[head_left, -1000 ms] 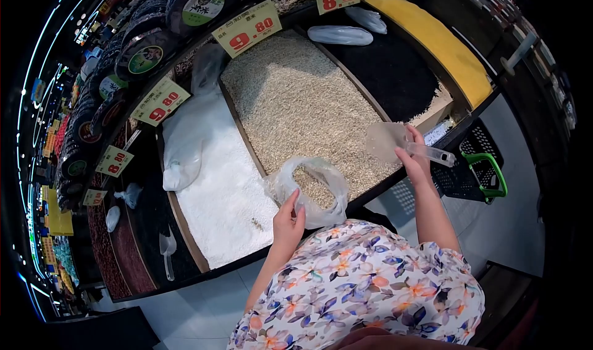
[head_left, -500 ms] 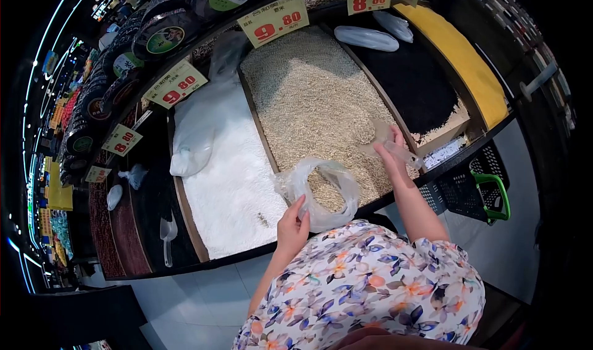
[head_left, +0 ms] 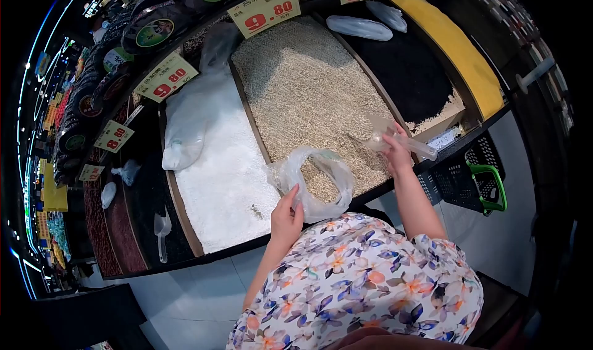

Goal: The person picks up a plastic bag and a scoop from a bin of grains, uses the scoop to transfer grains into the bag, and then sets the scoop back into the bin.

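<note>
A clear plastic bag [head_left: 281,171] with its mouth spread wide hangs at the front edge of the bin of beige grain [head_left: 309,84]. Beige grain shows through its opening. My left hand [head_left: 288,217] pinches the bag's left rim. Over the right front part of the same bin, my right hand [head_left: 397,151] grips a clear scoop [head_left: 420,147] by its handle. The scoop's bowl points left, above the grain, to the right of the bag; how much it holds is unclear.
A bin of white grain [head_left: 228,189] lies to the left, with a plastic bag [head_left: 185,146] on it. Dark grain [head_left: 401,72] and yellow grain [head_left: 457,47] fill bins to the right. A basket with a green handle [head_left: 501,189] stands on the floor.
The scoop has lifted a little off the grain and tilted, its handle pointing more to the right. My left hand still holds the bag, and the whole view has shifted slightly.
</note>
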`<state>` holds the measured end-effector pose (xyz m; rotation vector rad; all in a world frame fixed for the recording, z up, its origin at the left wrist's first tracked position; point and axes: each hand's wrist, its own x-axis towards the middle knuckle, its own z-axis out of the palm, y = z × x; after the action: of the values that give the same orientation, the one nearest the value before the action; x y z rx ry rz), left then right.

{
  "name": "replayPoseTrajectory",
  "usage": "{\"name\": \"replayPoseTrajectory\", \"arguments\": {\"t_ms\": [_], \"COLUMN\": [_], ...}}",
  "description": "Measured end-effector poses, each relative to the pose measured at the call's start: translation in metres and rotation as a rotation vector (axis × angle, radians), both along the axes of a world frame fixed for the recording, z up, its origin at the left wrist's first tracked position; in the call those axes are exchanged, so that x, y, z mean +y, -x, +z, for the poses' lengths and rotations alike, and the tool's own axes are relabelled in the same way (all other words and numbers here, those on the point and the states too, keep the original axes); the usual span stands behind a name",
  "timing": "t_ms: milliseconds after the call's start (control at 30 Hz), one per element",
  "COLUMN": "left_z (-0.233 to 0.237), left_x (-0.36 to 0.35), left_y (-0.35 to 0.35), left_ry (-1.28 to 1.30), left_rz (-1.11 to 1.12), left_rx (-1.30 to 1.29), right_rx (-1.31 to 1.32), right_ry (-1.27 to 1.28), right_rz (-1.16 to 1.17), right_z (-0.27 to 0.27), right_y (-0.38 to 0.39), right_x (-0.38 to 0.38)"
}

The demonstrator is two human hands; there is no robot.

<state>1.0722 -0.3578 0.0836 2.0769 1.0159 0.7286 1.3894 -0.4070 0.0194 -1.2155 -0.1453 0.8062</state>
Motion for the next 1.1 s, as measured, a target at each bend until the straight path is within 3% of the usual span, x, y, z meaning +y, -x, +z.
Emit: {"name": "replayPoseTrajectory", "arguments": {"t_ms": [467, 667, 833, 933, 1000, 1100], "left_z": [0.005, 0.004, 0.008, 0.005, 0.005, 0.008], "left_x": [-0.001, -0.008, -0.018, -0.020, -0.023, -0.027], "left_y": [-0.008, -0.005, 0.000, 0.006, 0.010, 0.016], "left_ry": [-0.017, -0.057, -0.035, -0.059, -0.062, -0.041], "left_rz": [-0.077, -0.064, -0.057, -0.067, -0.040, -0.013], "left_rx": [0.011, -0.048, -0.088, -0.112, -0.121, -0.121], "right_rx": [0.034, -0.023, -0.196, -0.393, -1.219, -1.419], "right_ry": [-0.229, -0.273, -0.128, -0.121, -0.169, -0.150], "right_rz": [0.005, 0.256, 0.490, 0.605, 0.539, 0.550], "right_z": [0.028, 0.045, 0.063, 0.072, 0.077, 0.095], "right_y": [0.011, 0.046, 0.096, 0.118, 0.123, 0.128], "right_x": [-0.067, -0.056, -0.025, -0.009, -0.001, -0.002]}}
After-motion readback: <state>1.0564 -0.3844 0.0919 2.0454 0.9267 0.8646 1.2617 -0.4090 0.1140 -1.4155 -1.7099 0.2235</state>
